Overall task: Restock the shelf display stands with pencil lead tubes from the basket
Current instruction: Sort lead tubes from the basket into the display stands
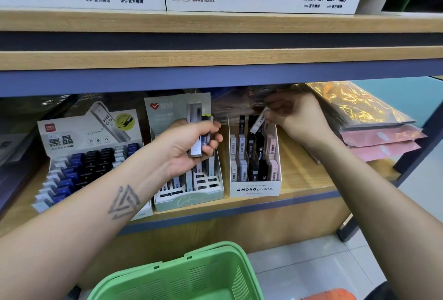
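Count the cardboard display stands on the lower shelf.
3: the Deli stand at left, the pale green stand in the middle, the MONO graph stand at right.

Your 3 display stands sit side by side on the wooden shelf at mid-frame. The left stand (79,167) holds stepped rows of white, blue and black tubes beneath a card printed "HB 0.5". The pale green middle stand (191,194) shows several open slots at its front. The white MONO graph stand (254,188), right of centre, holds upright white, black and pink tubes. A white tube (258,123) is tilted above its back row. A small bundle of grey tubes (200,142) is upright before the middle stand. The green basket (182,275) sits at bottom centre.
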`<action>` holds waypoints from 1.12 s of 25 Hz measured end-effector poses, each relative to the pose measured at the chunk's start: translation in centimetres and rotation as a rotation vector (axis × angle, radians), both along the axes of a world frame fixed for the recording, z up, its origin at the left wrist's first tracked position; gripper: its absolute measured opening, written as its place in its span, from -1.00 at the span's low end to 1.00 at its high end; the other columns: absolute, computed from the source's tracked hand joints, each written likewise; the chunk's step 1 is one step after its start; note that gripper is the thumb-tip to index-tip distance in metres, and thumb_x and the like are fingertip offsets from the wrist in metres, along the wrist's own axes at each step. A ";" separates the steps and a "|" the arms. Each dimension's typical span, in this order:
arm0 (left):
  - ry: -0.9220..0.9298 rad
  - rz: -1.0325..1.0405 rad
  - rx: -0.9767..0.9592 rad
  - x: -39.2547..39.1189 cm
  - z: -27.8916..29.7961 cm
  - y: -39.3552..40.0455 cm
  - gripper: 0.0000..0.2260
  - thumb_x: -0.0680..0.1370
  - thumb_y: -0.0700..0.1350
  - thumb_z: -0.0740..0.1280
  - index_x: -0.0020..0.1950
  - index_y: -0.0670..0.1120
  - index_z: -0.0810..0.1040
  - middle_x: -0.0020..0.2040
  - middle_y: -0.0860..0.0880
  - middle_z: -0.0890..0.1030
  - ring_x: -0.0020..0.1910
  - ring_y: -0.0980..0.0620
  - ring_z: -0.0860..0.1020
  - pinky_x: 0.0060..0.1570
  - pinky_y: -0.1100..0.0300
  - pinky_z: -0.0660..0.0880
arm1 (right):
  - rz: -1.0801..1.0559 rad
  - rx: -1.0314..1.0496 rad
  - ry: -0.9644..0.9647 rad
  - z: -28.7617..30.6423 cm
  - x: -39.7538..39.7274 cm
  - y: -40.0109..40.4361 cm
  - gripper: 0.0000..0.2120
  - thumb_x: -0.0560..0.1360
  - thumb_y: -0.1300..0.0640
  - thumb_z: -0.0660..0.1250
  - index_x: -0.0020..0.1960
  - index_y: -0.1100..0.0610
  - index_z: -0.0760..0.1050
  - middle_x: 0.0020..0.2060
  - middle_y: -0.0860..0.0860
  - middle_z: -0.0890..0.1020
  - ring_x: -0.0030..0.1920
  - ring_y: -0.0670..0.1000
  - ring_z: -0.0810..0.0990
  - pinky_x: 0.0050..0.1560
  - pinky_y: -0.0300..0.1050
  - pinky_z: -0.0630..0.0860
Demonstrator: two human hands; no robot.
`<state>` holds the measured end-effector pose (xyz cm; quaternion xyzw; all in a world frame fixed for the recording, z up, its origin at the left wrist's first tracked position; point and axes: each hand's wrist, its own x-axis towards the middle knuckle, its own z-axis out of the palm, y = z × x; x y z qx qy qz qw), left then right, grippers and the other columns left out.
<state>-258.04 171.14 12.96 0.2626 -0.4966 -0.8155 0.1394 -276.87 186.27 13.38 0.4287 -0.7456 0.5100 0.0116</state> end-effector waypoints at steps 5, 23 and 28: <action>0.014 0.023 -0.014 0.3 0.3 -0.5 -0.89 0.59 -0.31 0.30 0.11 -0.24 0.55 -0.32 -0.14 0.57 -0.47 0.10 0.46 -0.60 0.37 0.35 | -0.092 -0.027 0.171 -0.1 -0.2 -2.3 -0.83 0.49 0.24 0.49 0.08 0.15 0.70 -0.03 0.01 0.73 -0.01 -0.06 0.68 0.14 -0.12 0.60; 0.020 -0.027 -0.058 1.5 0.0 -1.9 -0.96 0.61 -0.31 0.30 0.03 -0.21 0.53 -0.33 -0.10 0.56 -0.47 0.11 0.46 -0.60 0.36 0.35 | -0.245 0.394 0.392 -3.5 1.2 -9.7 -0.77 0.56 0.34 0.33 0.11 0.15 0.67 0.01 0.11 0.70 -0.03 0.10 0.66 -0.12 -0.17 0.48; 0.020 -0.021 -0.065 1.5 -0.1 -1.8 -0.93 0.60 -0.32 0.30 0.06 -0.23 0.55 -0.32 -0.12 0.56 -0.47 0.10 0.47 -0.59 0.35 0.36 | -0.232 0.341 0.379 -3.0 0.6 -9.3 -0.75 0.55 0.32 0.36 0.20 0.16 0.64 0.10 0.14 0.69 0.09 0.11 0.66 0.15 -0.02 0.61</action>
